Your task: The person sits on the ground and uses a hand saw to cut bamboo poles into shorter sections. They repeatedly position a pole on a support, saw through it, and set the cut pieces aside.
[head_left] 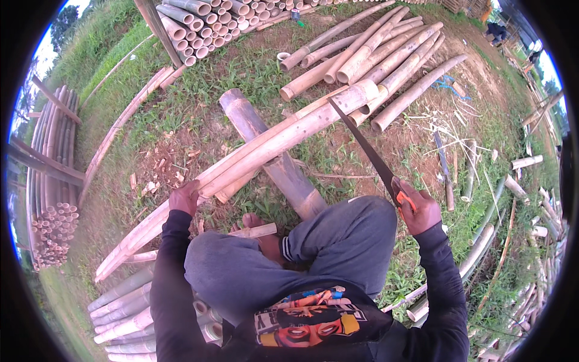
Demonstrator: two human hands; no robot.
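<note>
A long pale bamboo pole [268, 148] slants from lower left to upper right in front of me. It lies across a thick, greyish bamboo log [291, 184] on the ground. My left hand [184, 198] is closed around the pole's nearer part. With my right hand [419, 210] I grip the orange handle of a handsaw [368, 148]. The saw's dark blade reaches up and left, and its tip meets the pole near the far right end. Whether the teeth have cut into the bamboo cannot be made out.
Several loose bamboo poles [386, 57] lie beyond the pole's far end. Stacked bamboo [208, 27] stands at the back, with another bundle [54, 223] at far left. More poles [123, 308] lie by my left arm. A long dark tool [443, 163] and bamboo scraps are at right.
</note>
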